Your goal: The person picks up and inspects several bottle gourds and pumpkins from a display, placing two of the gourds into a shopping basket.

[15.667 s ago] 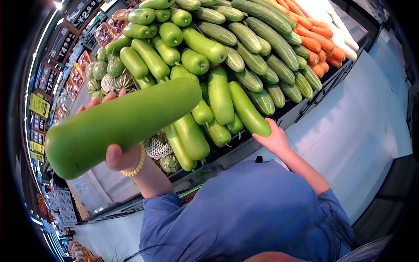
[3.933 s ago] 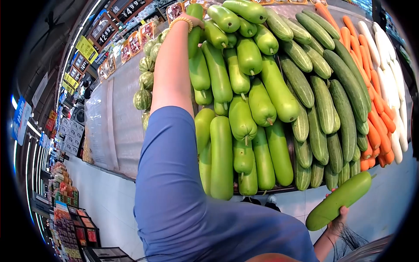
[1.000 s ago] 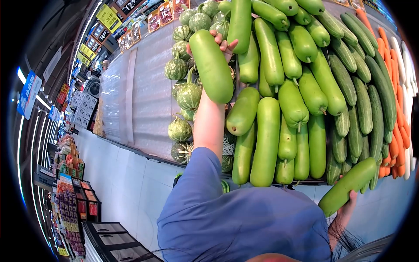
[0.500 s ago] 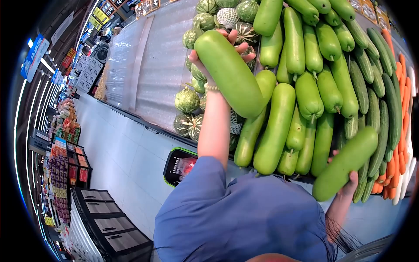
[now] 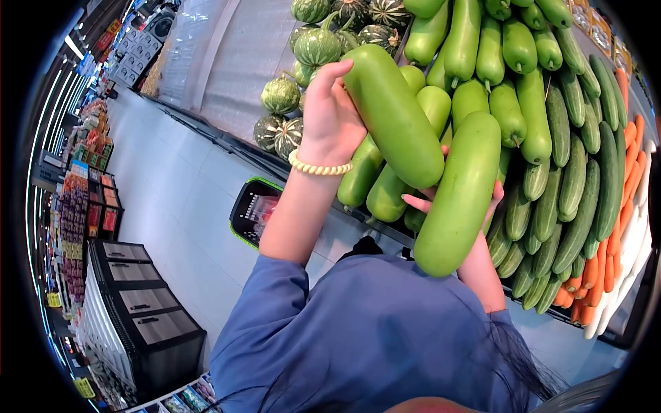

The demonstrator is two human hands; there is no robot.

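My left hand [image 5: 335, 107], with a beaded bracelet at the wrist, holds a long pale-green bottle gourd [image 5: 396, 117]. Its thumb lies along the upper end, and the other fingers are mostly hidden. A second bottle gourd [image 5: 459, 196] rests in my right hand [image 5: 494, 199], whose fingers show on both sides from underneath. The two gourds are side by side in front of my chest, the right one nearer to me. Behind them lies a pile of bottle gourds [image 5: 521, 51] on the produce stand.
Striped green squashes [image 5: 317, 47] lie left of the gourds; cucumbers [image 5: 577, 196], carrots [image 5: 611, 258] and white radishes [image 5: 628, 265] lie to the right. A black basket [image 5: 249, 206] with a green rim and a bag inside stands on the floor. Black cabinets [image 5: 148, 313] stand lower left.
My right hand has brought its gourd leftward and up from the right, close beside the other. My left hand has drawn its gourd nearer to me. The view has shifted slightly.
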